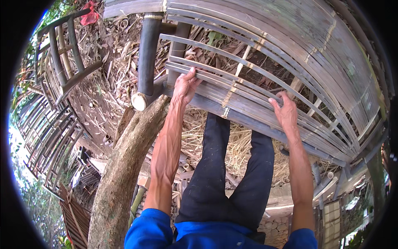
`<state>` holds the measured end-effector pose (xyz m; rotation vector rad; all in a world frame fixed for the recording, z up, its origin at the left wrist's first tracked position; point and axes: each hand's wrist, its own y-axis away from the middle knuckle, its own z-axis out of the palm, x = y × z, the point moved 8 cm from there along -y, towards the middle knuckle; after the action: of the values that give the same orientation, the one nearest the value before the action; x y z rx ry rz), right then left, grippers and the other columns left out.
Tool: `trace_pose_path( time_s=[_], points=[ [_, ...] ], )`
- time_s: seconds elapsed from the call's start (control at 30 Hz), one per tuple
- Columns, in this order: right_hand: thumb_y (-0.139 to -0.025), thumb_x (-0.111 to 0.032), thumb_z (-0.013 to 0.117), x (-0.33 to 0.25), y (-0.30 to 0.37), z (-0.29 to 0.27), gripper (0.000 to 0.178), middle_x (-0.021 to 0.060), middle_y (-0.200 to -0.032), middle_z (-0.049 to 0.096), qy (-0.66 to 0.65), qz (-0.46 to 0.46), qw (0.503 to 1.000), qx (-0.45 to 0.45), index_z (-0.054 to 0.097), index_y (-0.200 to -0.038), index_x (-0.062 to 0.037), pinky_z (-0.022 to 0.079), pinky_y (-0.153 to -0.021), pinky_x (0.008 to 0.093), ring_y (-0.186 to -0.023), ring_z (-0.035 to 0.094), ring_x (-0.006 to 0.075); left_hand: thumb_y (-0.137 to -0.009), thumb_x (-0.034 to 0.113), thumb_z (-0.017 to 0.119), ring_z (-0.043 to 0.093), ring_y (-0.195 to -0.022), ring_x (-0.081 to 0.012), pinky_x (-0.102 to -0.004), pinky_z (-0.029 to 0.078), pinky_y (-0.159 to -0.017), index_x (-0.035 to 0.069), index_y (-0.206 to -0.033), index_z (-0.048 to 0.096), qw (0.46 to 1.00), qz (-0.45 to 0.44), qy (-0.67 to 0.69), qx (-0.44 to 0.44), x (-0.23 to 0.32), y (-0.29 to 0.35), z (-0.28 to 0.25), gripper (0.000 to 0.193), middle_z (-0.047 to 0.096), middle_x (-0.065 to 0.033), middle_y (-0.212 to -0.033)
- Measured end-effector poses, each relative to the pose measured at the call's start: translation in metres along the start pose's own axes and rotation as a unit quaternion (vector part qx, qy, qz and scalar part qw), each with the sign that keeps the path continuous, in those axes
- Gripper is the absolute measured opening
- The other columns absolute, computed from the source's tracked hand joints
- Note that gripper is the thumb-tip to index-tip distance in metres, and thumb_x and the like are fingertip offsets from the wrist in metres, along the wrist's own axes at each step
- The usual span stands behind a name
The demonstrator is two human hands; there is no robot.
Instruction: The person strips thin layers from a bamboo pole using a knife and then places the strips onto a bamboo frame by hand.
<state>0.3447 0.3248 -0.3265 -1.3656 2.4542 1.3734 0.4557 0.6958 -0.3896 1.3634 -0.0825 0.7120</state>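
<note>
In front of me is a bamboo bench (344, 45) with a seat of long, thin slats tied with pale lashings. My left hand (186, 86) is closed around the edge of a bamboo slat (215, 73) near the slats' left end, its thumb on top. Farther right, my right hand (285, 111) grips the same group of slats, thumb and fingers bent over the edge; the fingertips are partly hidden. Between the hands a pale lashing (229, 94) crosses the slats. Gaps show between the loose slats beyond my hands, with the ground visible through them.
A thick tree trunk (118, 178) leans close by my left forearm. The dark bamboo post (150, 54) and a cut pole end (139, 101) stick out at the bench's left. More bamboo furniture (62, 54) stands far left. Dry leaves and straw (240, 153) cover the ground.
</note>
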Motion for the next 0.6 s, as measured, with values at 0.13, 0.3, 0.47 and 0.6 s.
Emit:
trace_pose_path(
  time_s=[0.13, 0.3, 0.47, 0.6],
  points=[
    [-0.090, -0.049, 0.072, 0.011, -0.018, 0.011, 0.052, 0.0245, -0.102, 0.072, -0.008, -0.068, 0.995, -0.069, 0.069, -0.118, -0.0054, 0.054, -0.087, 0.0465, -0.100, 0.069, 0.0418, -0.102, 0.022, 0.064, 0.069, -0.105, -0.0233, -0.0420, 0.057, -0.098, 0.001, -0.114, 0.062, 1.000, 0.006, -0.005, -0.001, -0.004, -0.004, -0.010, 0.024, 0.069, -0.0110, -0.112],
    [-0.089, -0.052, 0.071, 0.018, -0.023, 0.018, 0.057, 0.0237, -0.106, 0.072, 0.043, -0.055, 0.988, -0.137, 0.069, -0.119, -0.0030, 0.052, -0.092, 0.0486, -0.102, 0.068, 0.0432, -0.089, 0.040, 0.079, 0.073, -0.086, -0.0257, -0.0445, 0.062, -0.082, -0.001, -0.096, 0.063, 0.901, 0.027, -0.412, 0.132, 0.024, 0.023, -0.004, 0.045, 0.072, -0.0171, -0.097],
    [-0.090, -0.054, 0.069, 0.022, -0.025, 0.034, 0.063, 0.0248, -0.115, 0.070, 0.107, -0.024, 0.983, -0.149, 0.067, -0.124, -0.0023, 0.050, -0.097, 0.0497, -0.109, 0.066, 0.0423, -0.081, 0.046, 0.081, 0.036, -0.146, -0.0410, -0.0513, 0.030, -0.120, -0.010, -0.142, 0.044, 0.505, 0.404, -0.737, 0.196, 0.058, 0.054, 0.040, 0.090, 0.042, -0.0322, -0.149],
    [-0.090, -0.055, 0.069, 0.020, -0.027, 0.033, 0.065, 0.0258, -0.114, 0.070, 0.103, -0.038, 0.984, -0.144, 0.066, -0.126, -0.0014, 0.050, -0.098, 0.0495, -0.110, 0.066, 0.0419, -0.095, 0.051, 0.062, 0.010, -0.154, -0.0470, -0.0531, 0.011, -0.125, -0.009, -0.158, 0.013, 0.613, 0.320, -0.716, 0.095, 0.023, 0.024, 0.031, 0.100, 0.013, -0.0318, -0.165]
  ],
)
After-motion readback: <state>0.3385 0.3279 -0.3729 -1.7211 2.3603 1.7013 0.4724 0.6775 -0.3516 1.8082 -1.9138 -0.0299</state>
